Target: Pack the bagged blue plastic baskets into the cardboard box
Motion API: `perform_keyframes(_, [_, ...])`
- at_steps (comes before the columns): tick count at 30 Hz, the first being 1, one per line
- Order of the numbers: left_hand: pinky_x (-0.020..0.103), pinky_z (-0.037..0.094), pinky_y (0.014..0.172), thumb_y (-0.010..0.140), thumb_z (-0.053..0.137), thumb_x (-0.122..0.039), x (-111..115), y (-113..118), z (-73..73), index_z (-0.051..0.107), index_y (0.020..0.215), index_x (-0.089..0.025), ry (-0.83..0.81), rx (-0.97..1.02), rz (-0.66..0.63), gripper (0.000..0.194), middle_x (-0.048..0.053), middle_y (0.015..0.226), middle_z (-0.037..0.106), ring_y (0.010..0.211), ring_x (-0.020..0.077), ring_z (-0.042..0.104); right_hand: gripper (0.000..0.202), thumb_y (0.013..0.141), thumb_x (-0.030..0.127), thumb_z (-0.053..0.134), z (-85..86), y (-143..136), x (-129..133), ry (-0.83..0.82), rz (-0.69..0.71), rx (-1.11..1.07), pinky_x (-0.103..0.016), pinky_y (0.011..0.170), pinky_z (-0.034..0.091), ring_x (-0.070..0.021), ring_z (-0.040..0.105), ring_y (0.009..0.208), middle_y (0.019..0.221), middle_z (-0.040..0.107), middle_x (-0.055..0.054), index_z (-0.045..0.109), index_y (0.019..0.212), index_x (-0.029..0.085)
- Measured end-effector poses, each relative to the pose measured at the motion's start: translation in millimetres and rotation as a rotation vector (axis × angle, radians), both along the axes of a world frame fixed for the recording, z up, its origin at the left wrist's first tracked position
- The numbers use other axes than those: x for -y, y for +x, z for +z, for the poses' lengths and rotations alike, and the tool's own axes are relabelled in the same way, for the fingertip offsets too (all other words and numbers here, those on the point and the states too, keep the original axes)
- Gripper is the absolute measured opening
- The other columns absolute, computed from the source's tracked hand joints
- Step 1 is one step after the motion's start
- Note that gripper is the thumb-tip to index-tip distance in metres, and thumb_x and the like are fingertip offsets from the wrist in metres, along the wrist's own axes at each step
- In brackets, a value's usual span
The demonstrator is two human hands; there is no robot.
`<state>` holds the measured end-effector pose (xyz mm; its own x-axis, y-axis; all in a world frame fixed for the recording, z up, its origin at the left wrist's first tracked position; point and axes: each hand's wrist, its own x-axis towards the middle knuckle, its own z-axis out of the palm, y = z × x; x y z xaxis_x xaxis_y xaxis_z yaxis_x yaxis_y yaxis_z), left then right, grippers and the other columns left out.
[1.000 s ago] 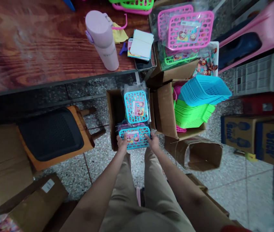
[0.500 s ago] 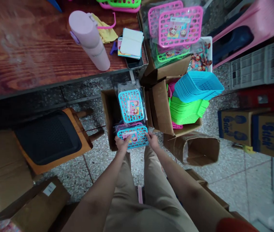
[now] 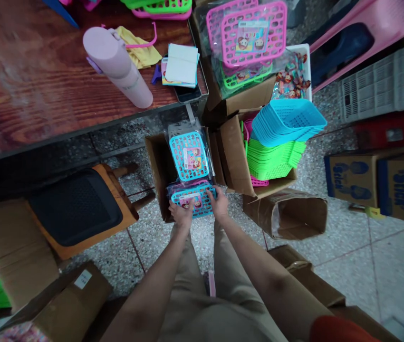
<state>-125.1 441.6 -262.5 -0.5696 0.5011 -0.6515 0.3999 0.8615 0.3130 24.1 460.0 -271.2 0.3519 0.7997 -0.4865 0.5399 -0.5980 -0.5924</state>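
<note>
Down by the person's knees, head view: both hands work at a cardboard box (image 3: 159,164) standing on the speckled floor.
Left hand (image 3: 181,214): fingers closed on the near left edge of the blue packet (image 3: 194,198).
Right hand (image 3: 219,203): fingers curled over the packet's right end, gripping it.
Blue packet, look: flat turquoise plastic lattice, rounded corners, pink card label with cartoon faces at centre, clear wrap around it.
Blue packet, place: at the near mouth of the cardboard box, lying across it, a pink rim showing just behind.
Second packet (image 3: 188,156): same blue lattice, bagged, upright in the box beyond the first.
Right of box: stacked blue baskets (image 3: 287,121) over green baskets (image 3: 273,159) in another carton.
Table (image 3: 38,85): lilac bottle (image 3: 118,66), tilted.
</note>
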Motion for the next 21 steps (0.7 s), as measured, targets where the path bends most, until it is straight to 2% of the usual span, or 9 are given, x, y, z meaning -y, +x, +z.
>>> perform_keyframes(4, [0.041,0.032,0.118,0.080,0.067,-0.053,13.4,-14.6,-1.0,0.026,0.148,-0.005,0.092,0.050,0.088,0.092,0.027,0.146,0.039,0.142,0.0334,0.036,0.050,0.086,0.066,0.042,-6.5,3.1,-2.2,0.030,-0.069,-0.050,-0.035,0.077,0.047,-0.0224,0.060,0.075,0.081,0.067,-0.008,0.060,0.084,0.020])
perform_keyframes(7, [0.041,0.033,0.118,0.079,0.068,-0.050,20.9,-28.5,-4.8,0.033,0.145,-0.009,0.077,0.062,0.180,0.085,0.024,0.144,0.046,0.143,0.0318,0.036,0.050,0.087,0.067,0.036,-7.9,6.9,-2.4,0.023,-0.092,-0.076,-0.033,0.071,0.047,-0.0204,0.057,0.068,0.073,0.064,-0.005,0.055,0.082,0.021])
perform_keyframes(9, [0.041,0.041,0.112,0.078,0.071,-0.050,23.7,-35.3,-8.1,0.040,0.140,-0.012,0.086,0.099,0.214,0.079,0.020,0.134,0.057,0.135,0.0303,0.048,0.050,0.088,0.067,0.036,-7.7,8.2,-3.0,0.023,-0.093,-0.112,-0.032,0.071,0.048,-0.0195,0.059,0.070,0.077,0.065,-0.005,0.054,0.087,0.021])
perform_keyframes(13, [0.038,0.057,0.092,0.079,0.069,-0.052,26.6,-40.2,-12.0,0.059,0.120,-0.013,0.132,0.212,0.276,0.058,0.014,0.108,0.072,0.104,0.0260,0.069,0.050,0.084,0.068,0.050,-7.8,6.7,-5.5,0.039,-0.069,-0.189,-0.029,0.075,0.050,-0.0183,0.063,0.078,0.086,0.068,-0.004,0.057,0.096,0.020])
perform_keyframes(17, [0.039,0.061,0.077,0.076,0.071,-0.054,29.5,-38.0,-7.7,0.067,0.102,-0.013,0.170,0.303,0.334,0.048,0.012,0.094,0.075,0.086,0.0256,0.072,0.052,0.082,0.069,0.050,-9.9,3.1,-7.6,0.041,-0.043,-0.112,-0.033,0.077,0.049,-0.0198,0.059,0.075,0.082,0.066,-0.006,0.062,0.086,0.019])
perform_keyframes(21, [0.038,0.061,0.079,0.074,0.074,-0.049,31.6,-34.7,-0.7,0.069,0.099,-0.015,0.205,0.349,0.356,0.043,0.011,0.095,0.076,0.087,0.0247,0.073,0.049,0.080,0.068,0.047,-10.3,2.3,-9.9,0.025,-0.019,-0.046,-0.035,0.076,0.046,-0.0214,0.056,0.072,0.076,0.063,-0.007,0.058,0.075,0.020])
